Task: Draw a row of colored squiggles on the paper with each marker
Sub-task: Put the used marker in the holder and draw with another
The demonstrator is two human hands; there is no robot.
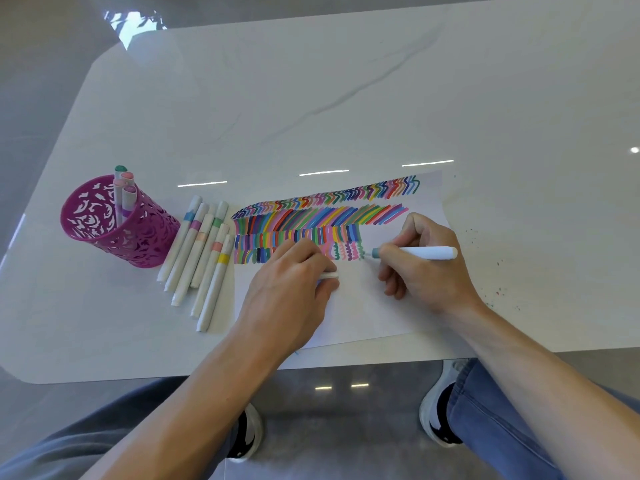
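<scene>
A white sheet of paper (363, 306) lies near the table's front edge, its upper half filled with rows of coloured strokes and squiggles (348, 251). A white marker (420, 253) with a teal tip touches the squiggle row's right end, lying nearly flat, pointing left.

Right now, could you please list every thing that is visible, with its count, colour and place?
table: one, white with grey veins, fills most of the view
paper: one, white, covered in multicoloured rows, centre of table
pen cup: one, magenta, cut-out pattern, left of paper
markers in cup: about four, white with coloured caps, upright
loose markers: about six, white with coloured bands, lying between cup and paper
marker in use: one, white with teal tip, at the end of the lowest row
cap: one, white
left hand: closed on the cap, resting on paper
right hand: grip on marker, drawing
</scene>
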